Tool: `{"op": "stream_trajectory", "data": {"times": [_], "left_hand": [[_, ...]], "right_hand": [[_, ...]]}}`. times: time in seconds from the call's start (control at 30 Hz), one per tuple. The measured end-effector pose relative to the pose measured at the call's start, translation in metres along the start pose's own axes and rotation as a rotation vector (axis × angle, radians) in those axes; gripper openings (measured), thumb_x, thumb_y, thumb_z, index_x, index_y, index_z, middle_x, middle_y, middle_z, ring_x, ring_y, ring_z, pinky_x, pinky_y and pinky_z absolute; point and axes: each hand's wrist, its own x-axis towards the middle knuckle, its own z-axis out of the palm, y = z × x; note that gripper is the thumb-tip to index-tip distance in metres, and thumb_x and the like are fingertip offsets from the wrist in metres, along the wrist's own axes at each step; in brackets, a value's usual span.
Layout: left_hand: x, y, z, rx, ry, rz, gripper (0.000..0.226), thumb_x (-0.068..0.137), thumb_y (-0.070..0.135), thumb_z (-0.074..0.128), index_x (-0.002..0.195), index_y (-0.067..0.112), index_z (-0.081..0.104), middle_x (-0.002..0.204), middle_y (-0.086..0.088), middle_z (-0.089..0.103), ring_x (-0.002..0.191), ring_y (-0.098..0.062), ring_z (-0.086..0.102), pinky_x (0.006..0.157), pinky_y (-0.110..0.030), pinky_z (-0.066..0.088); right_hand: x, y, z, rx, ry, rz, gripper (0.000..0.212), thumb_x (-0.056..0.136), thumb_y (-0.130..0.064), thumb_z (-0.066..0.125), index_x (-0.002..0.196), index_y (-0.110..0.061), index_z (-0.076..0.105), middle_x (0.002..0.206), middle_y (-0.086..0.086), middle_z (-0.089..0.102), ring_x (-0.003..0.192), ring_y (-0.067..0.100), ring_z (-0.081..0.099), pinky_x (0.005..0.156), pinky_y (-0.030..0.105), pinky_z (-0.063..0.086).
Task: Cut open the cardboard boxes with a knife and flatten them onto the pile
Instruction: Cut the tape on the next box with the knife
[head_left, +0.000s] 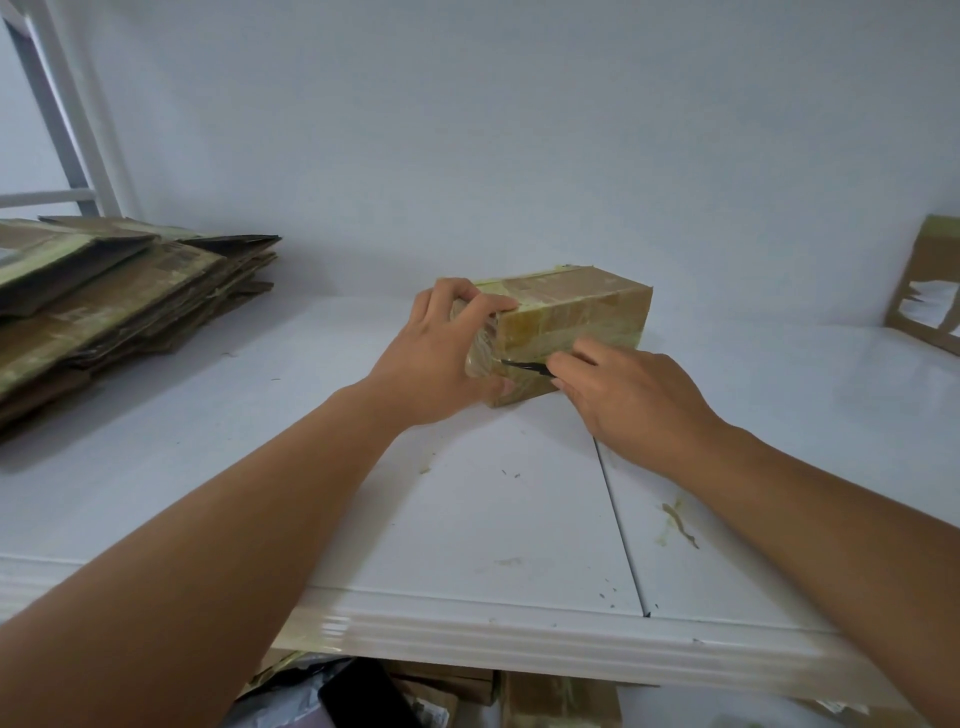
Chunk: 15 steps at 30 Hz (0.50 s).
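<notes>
A small taped cardboard box (576, 306) stands on the white shelf (363, 499), near the back wall. My left hand (436, 353) grips its near left end, fingers over the top edge and thumb low on the front face. My right hand (634, 395) holds a knife with a black blade (522, 366); the tip lies against the taped front face of the box, pointing left. The handle is hidden inside my hand. A pile of flattened cardboard (104, 301) lies at the left of the shelf.
Another cardboard piece with a torn white label (927, 291) leans against the wall at far right. Tape scraps (680, 525) and small bits litter the shelf. More boxes and dark packaging (441, 696) sit below the shelf's front edge. A white frame post (78, 119) rises at left.
</notes>
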Motion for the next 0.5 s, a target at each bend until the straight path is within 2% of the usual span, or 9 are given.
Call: {"op": "stream_trajectory", "data": {"times": [0.27,0.5], "left_hand": [[0.0011,0.0013,-0.0002,0.016,-0.013,-0.012,0.078,0.074,0.038,0.080,0.141,0.039,0.040,0.134,0.007,0.029,0.129,-0.011,0.024,0.086,-0.032,0.038],[0.0013,0.0004,-0.0009,0.006,-0.023,-0.015,0.078,0.073,0.037,0.080,0.140,0.041,0.040,0.131,0.011,0.027,0.126,-0.008,0.024,0.085,-0.032,0.039]], "right_hand": [[-0.0002,0.0049,0.0009,0.018,0.006,0.031,0.015,0.096,-0.007,0.056,0.086,-0.016,0.049,0.073,-0.003,0.038,0.047,0.020,0.030,0.043,0.024,0.016],[-0.0019,0.0063,-0.0008,0.056,0.014,0.043,0.014,0.099,-0.012,0.055,0.085,-0.014,0.053,0.072,-0.003,0.038,0.044,0.007,0.016,0.044,0.022,0.011]]}}
